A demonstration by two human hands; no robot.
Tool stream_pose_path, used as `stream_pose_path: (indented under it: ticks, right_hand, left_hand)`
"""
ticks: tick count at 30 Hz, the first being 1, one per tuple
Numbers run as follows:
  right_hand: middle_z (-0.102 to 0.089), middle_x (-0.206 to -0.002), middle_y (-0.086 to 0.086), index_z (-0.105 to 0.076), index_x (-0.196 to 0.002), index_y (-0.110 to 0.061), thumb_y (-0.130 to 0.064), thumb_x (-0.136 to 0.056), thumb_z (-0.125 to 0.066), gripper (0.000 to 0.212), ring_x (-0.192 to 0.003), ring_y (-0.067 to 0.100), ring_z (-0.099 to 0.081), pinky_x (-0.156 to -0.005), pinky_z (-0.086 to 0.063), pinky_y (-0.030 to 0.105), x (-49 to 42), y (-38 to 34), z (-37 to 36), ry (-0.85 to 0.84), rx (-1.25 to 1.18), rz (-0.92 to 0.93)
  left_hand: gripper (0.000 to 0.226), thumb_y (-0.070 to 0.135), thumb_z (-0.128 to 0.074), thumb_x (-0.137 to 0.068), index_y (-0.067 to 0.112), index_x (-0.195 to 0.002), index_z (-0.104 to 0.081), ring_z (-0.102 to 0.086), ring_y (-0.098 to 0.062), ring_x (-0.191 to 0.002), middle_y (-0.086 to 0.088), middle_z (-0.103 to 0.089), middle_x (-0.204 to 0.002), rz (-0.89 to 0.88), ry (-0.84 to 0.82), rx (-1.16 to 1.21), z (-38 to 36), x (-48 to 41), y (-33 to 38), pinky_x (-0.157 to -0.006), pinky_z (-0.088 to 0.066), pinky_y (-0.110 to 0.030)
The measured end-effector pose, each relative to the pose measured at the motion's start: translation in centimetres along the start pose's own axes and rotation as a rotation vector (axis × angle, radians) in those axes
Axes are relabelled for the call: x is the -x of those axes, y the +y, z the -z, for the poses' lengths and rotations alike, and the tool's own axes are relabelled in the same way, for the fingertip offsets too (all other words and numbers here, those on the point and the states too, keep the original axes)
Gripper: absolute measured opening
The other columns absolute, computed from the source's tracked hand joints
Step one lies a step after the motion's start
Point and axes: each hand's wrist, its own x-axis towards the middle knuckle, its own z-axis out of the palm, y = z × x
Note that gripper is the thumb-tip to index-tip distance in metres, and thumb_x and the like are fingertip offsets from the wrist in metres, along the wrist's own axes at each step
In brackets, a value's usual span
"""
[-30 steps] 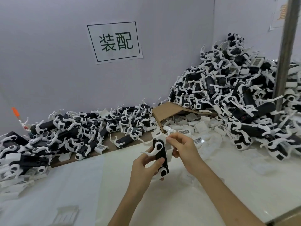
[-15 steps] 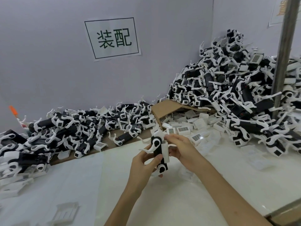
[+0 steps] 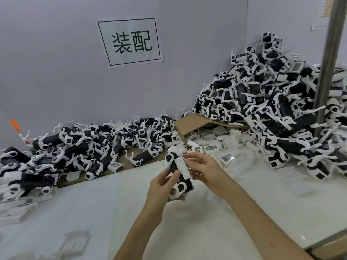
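blk/wht part (image 3: 173, 166), wht cover (image 3: 185, 168)

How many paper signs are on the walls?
2. One sign with big dark characters hangs on the back wall; a second sign sits top right, partly behind a pole. Others may lie out of view.

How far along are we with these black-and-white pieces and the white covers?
Done: hard to say; the low heap by the wall and the tall heap on the right look alike. In hand: the left hand grips one black piece while the right hand holds a white cover against its side. Left: many loose covers lie by the cardboard box, so plenty seems to remain.
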Motion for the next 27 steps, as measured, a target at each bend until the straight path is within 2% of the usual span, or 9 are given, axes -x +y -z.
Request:
stream_pose_path:
  ticks: [2,6,10,12,13,15,17,22,27]
  right_hand:
    - [-0.075,-0.096,0.007,-0.07,-0.11,-0.011,-0.017,-0.092,-0.069,0.019,-0.078,0.016,-0.067,-0.066,-0.055,0.024,0.0,0.1,-0.1,0.012,0.007,0.015]
    - [-0.076,-0.096,0.004,-0.071,-0.105,-0.015,-0.019,-0.092,-0.07,0.014,-0.086,0.016,-0.07,-0.073,-0.058,0.029,0.0,0.2,-0.3,0.064,0.09,0.055]
    - [-0.075,-0.094,-0.004,-0.07,-0.104,-0.021,-0.029,-0.095,-0.066,0.013,-0.087,0.011,-0.069,-0.075,-0.057,0.025,-0.1,0.3,-0.8,0.09,0.186,0.064]
    - [-0.074,-0.102,0.0,-0.068,-0.108,-0.021,-0.04,-0.097,-0.06,0.023,-0.093,0.013,-0.069,-0.079,-0.056,0.025,0.0,0.4,-1.2,0.082,0.229,0.029]
    - [-0.072,-0.107,0.005,-0.066,-0.111,-0.018,-0.046,-0.098,-0.056,0.032,-0.099,0.017,-0.069,-0.086,-0.056,0.03,0.0,0.4,-1.3,0.066,0.236,-0.005]
    - [-0.07,-0.115,0.011,-0.062,-0.117,-0.015,-0.056,-0.097,-0.05,0.047,-0.108,0.025,-0.067,-0.098,-0.053,0.042,0.1,0.6,-1.4,0.039,0.251,-0.089]
    - [-0.069,-0.118,0.009,-0.059,-0.12,-0.018,-0.063,-0.096,-0.046,0.052,-0.111,0.025,-0.066,-0.103,-0.05,0.046,0.1,0.6,-1.4,0.028,0.281,-0.142]
    - [-0.067,-0.119,-0.001,-0.052,-0.127,-0.029,-0.066,-0.096,-0.042,0.05,-0.111,0.014,-0.065,-0.103,-0.049,0.041,0.4,0.8,-1.6,-0.084,0.397,-0.177]
    - [-0.07,-0.119,0.004,-0.058,-0.126,-0.032,-0.062,-0.096,-0.048,0.044,-0.113,0.029,-0.066,-0.104,-0.048,0.053,0.8,0.6,-1.8,-0.134,0.366,-0.128]
  left_hand:
    - [0.048,0.048,-0.066,-0.082,0.023,-0.123,-0.069,-0.067,-0.04,-0.082,-0.008,-0.076,-0.103,0.011,-0.034,-0.02,0.1,0.0,-0.1,-0.067,-0.059,-0.035]
    - [0.048,0.053,-0.061,-0.082,0.021,-0.116,-0.072,-0.067,-0.028,-0.072,-0.012,-0.074,-0.102,0.032,-0.08,-0.055,-0.1,0.1,-0.3,-0.069,-0.059,-0.033]
    - [0.046,0.053,-0.056,-0.086,0.024,-0.119,-0.069,-0.072,-0.026,-0.074,-0.008,-0.076,-0.101,0.026,-0.118,-0.09,0.1,0.1,-0.1,-0.069,-0.056,-0.027]
    - [0.041,0.052,-0.056,-0.088,0.026,-0.116,-0.072,-0.073,-0.027,-0.077,-0.009,-0.076,-0.101,0.018,-0.121,-0.072,0.3,0.1,0.0,-0.068,-0.056,-0.026]
    - [0.04,0.052,-0.056,-0.088,0.028,-0.113,-0.074,-0.073,-0.028,-0.079,-0.01,-0.076,-0.102,0.017,-0.121,-0.06,0.4,0.1,0.0,-0.068,-0.056,-0.027]
    - [0.045,0.055,-0.054,-0.088,0.026,-0.116,-0.073,-0.074,-0.031,-0.087,-0.011,-0.075,-0.106,0.034,-0.123,-0.054,0.4,0.0,0.0,-0.074,-0.057,-0.032]
    - [0.052,0.058,-0.053,-0.089,0.024,-0.125,-0.067,-0.073,-0.031,-0.096,-0.008,-0.075,-0.111,0.048,-0.145,-0.088,0.2,-0.2,-0.2,-0.083,-0.056,-0.034]
    - [0.06,0.06,-0.067,-0.083,0.024,-0.131,-0.059,-0.07,-0.019,-0.107,0.004,-0.075,-0.112,0.001,-0.103,-0.203,-0.5,-0.2,-0.9,-0.101,-0.053,-0.039]
    - [0.054,0.049,-0.06,-0.086,0.026,-0.134,-0.054,-0.072,-0.021,-0.103,0.001,-0.076,-0.111,-0.035,-0.152,-0.191,-0.4,-0.1,-1.0,-0.089,-0.056,-0.028]
